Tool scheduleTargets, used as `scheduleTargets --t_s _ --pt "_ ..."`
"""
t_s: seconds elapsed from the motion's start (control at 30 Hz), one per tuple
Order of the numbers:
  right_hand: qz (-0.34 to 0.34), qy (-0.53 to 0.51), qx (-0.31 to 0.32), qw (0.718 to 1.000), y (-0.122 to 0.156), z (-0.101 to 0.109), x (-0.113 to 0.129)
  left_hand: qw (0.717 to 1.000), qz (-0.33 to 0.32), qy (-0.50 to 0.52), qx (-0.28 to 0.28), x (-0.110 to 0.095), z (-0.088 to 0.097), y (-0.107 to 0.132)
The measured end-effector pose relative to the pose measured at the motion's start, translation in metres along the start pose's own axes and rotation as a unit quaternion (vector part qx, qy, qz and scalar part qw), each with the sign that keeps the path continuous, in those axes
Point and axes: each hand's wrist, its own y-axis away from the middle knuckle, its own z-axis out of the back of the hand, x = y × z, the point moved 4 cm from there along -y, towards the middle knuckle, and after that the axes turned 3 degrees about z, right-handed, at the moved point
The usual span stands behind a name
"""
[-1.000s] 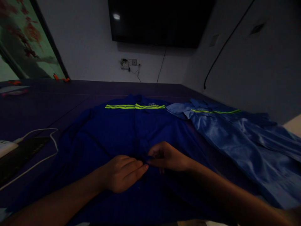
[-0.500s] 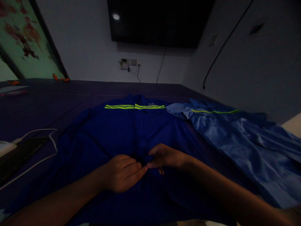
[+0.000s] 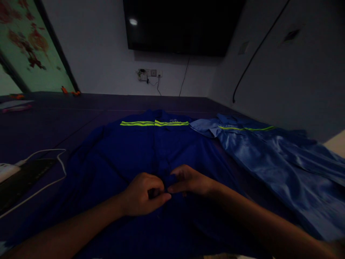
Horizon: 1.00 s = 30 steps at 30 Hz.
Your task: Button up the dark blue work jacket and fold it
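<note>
**Both hands pinched on the front placket of a dark blue work jacket**

A wide dark purple surface (image 3: 48, 122) is seen filling the room up to the white wall, where a black screen (image 3: 183, 25) is mounted above a socket strip (image 3: 148, 73); a flowered green panel (image 3: 24, 46) is seen at the far left. The dark blue jacket (image 3: 113, 158) is spread flat on this surface, directly in front of the camera, its collar turned away and a yellow-green reflective stripe (image 3: 154, 123) crossing its chest; a lighter blue jacket (image 3: 269, 158) with the same kind of stripe is laid just beside it on the right, the two overlapping near the shoulders. At the left edge a dark flat object (image 3: 21, 178) is lain near the jacket's sleeve, with a white cable (image 3: 58, 158) looped around it.

The left hand (image 3: 142, 196) is curled closed on the jacket's centre line, thumb and forefinger pressed together on a fold of cloth; the right hand (image 3: 190, 181) is closed likewise, its fingertips pinched on the same front edge; the two hands are brought together until their fingertips touch. What small part is held between them cannot be told in the dim light.
</note>
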Motion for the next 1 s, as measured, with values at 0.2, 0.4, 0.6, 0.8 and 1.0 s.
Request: scheduleTargets --t_s 0.2,0.4,0.6,0.8,1.0 --pt "0.03 0.046 -0.039 0.998 -0.001 0.005 -0.002 0.978 0.156 0.126 0.056 0.014 -0.006 0.0" --pt "0.06 0.043 -0.069 0.995 0.0 0.009 0.005 0.959 0.189 0.208 0.034 0.017 -0.001 -0.002" --pt "0.058 0.005 -0.089 0.994 -0.001 0.01 0.007 0.96 0.189 0.204 -0.019 0.018 0.007 -0.005" --pt "0.052 -0.022 -0.086 0.995 0.0 0.012 0.006 0.967 0.173 0.187 -0.017 0.018 0.006 -0.004" --pt "0.069 -0.004 -0.119 0.99 -0.003 0.014 0.003 0.979 0.142 0.144 0.028 0.019 -0.001 -0.002"
